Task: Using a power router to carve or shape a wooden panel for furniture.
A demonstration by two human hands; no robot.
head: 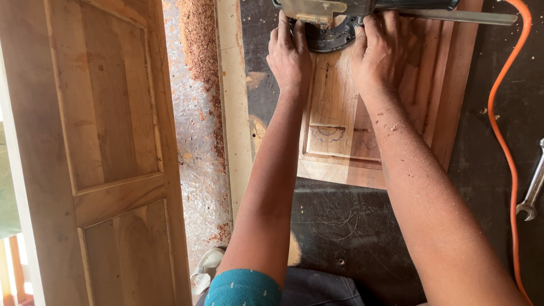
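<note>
- Two bare hands press on a power router (334, 20) at the far edge of a raised wooden panel (340, 122), which lies flat on a dark counter (340, 232).
- Left hand (289, 54) and right hand (379, 48) flank the tool's round black base, fingers (283, 28) curled down against it on either side; both grasp the router.
- Pencilled scroll patterns mark the panel's near section, and a routed groove runs along its left border.
- Judged from its metal body, the router looks heavy and rigid, best held low on both sides of the base; the panel seems stiff and stable under it.
- An orange power cord (501, 130) snakes down the counter's right side, near a steel wrench (532, 190) at the right edge.
- Sawdust (201, 51) lies heaped on the floor to the left, beside a panelled wooden door (102, 153) standing at the scene's left.
- Fine wood chips speckle the right forearm.
</note>
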